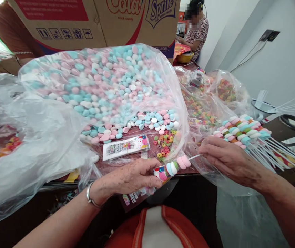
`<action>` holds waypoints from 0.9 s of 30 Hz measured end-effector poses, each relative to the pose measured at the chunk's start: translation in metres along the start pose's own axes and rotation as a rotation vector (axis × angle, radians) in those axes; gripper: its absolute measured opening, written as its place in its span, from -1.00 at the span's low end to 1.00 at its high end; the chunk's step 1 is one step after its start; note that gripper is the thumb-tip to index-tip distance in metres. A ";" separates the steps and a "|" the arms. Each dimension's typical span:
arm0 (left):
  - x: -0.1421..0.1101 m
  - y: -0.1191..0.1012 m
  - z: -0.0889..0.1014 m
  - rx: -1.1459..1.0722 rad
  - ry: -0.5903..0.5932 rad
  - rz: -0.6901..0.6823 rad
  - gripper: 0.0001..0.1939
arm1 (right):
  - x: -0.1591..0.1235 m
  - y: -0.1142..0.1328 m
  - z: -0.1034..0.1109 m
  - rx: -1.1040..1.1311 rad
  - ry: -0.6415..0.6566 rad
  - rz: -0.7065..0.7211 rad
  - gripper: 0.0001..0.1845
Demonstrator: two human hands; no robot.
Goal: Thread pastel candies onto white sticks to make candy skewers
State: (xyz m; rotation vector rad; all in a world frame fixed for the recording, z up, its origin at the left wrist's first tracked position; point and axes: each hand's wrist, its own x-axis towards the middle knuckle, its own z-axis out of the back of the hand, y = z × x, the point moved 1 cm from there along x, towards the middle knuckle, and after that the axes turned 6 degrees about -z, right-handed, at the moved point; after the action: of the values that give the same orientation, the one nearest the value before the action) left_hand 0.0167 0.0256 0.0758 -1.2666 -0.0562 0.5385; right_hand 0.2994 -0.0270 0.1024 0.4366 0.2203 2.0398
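Observation:
My left hand (134, 177) is closed round the lower end of a candy skewer (174, 166), a white stick threaded with pink, white and green candies and a printed wrapper at its base. My right hand (223, 156) pinches the bare end of the same white stick. Just beyond the right hand lies a pile of finished candy skewers (243, 132), their sticks fanning out to the right. A big clear bag of pink, blue and white candies (106, 89) lies open in front of me. Small ring candies (164, 141) are scattered near its mouth.
A printed label card (125, 147) lies on the dark table. Crumpled clear plastic (33, 151) covers the left side. Bags of coloured ring candy (225, 91) sit at the right. A cardboard box (98, 20) stands behind, and another person (195, 32) works at the back.

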 end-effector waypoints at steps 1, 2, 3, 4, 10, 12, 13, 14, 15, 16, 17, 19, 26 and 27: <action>0.001 0.002 -0.005 -0.082 0.015 0.022 -0.78 | 0.002 0.003 0.001 0.008 0.026 0.015 -0.77; 0.002 0.004 -0.009 -0.148 0.025 0.043 -0.77 | 0.004 0.006 0.003 0.013 0.054 0.035 -0.76; 0.003 0.005 -0.012 -0.194 0.035 0.055 -0.75 | 0.006 0.009 0.006 0.012 0.079 0.057 -0.75; 0.003 0.005 -0.015 -0.218 0.046 0.054 -0.75 | 0.008 0.011 0.008 0.001 0.098 0.072 -0.73; 0.006 0.001 -0.023 -0.260 0.107 0.018 -0.82 | 0.016 0.019 0.022 -0.092 0.094 0.160 -0.69; 0.007 0.002 -0.026 -0.268 0.089 0.023 -0.83 | 0.018 0.021 0.018 -0.070 0.156 0.192 -0.69; 0.008 0.003 -0.027 -0.259 0.082 0.026 -0.83 | 0.019 0.023 0.014 -0.053 0.186 0.206 -0.70; 0.008 0.004 -0.029 -0.242 0.077 0.030 -0.83 | 0.020 0.024 0.010 -0.041 0.210 0.212 -0.70; 0.009 0.005 -0.030 -0.213 0.073 0.031 -0.82 | 0.021 0.025 0.006 -0.036 0.222 0.209 -0.70; 0.010 0.005 -0.031 -0.181 0.065 0.026 -0.82 | 0.023 0.026 0.002 -0.036 0.233 0.199 -0.70; 0.011 0.005 -0.033 -0.154 0.056 0.014 -0.83 | 0.024 0.027 -0.002 -0.036 0.243 0.183 -0.71; 0.014 0.005 -0.035 -0.126 0.039 -0.023 -0.83 | 0.026 0.029 -0.008 -0.035 0.259 0.157 -0.71; 0.018 0.009 -0.042 -0.180 -0.001 -0.032 -0.76 | 0.033 0.032 -0.013 -0.024 0.299 0.212 -0.73; 0.016 0.010 -0.043 -0.233 0.008 -0.020 -0.73 | 0.033 0.030 -0.011 -0.011 0.296 0.200 -0.71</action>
State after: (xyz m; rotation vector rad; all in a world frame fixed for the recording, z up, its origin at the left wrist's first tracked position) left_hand 0.0417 -0.0037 0.0490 -1.4942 -0.1274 0.5203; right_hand 0.2560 -0.0122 0.1096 0.1517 0.3565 2.2985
